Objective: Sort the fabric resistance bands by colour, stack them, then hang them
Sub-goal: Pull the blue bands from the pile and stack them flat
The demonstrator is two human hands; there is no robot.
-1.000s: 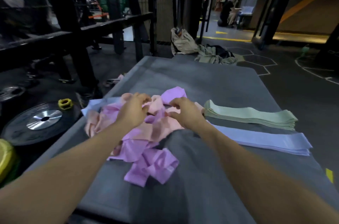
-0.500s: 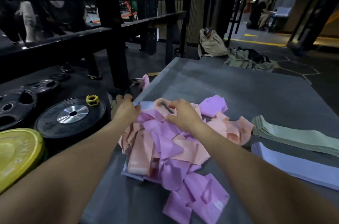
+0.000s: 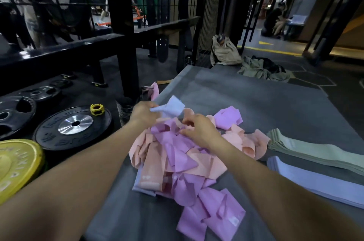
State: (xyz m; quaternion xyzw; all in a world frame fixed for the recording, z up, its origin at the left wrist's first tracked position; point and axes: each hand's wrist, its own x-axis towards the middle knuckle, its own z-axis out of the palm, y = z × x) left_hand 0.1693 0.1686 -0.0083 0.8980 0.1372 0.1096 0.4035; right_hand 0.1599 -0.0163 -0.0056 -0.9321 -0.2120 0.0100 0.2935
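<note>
A jumbled pile of pink and purple fabric bands [image 3: 183,160] lies on the grey platform [image 3: 256,102]. My left hand [image 3: 143,112] grips a light blue band [image 3: 171,107] and holds it up above the pile's far left edge. My right hand [image 3: 199,131] hovers over the pile with curled fingers touching a pink band; whether it pinches it is unclear. To the right lie two neat stacks: green bands [image 3: 315,152] and, nearer me, light blue bands [image 3: 319,183]. Another blue band peeks out under the pile's near left corner.
Black weight plates [image 3: 72,128], a yellow plate [image 3: 17,165] and a yellow collar [image 3: 97,109] lie on the floor left of the platform. A black rack [image 3: 122,33] stands behind them. Bags and clothes [image 3: 256,65] lie past the platform's far end; a person kneels far back.
My left hand has drawn a light blue band out of the pile's left edge and lifted it. My view has swung left, so the sorted stacks sit further right.
</note>
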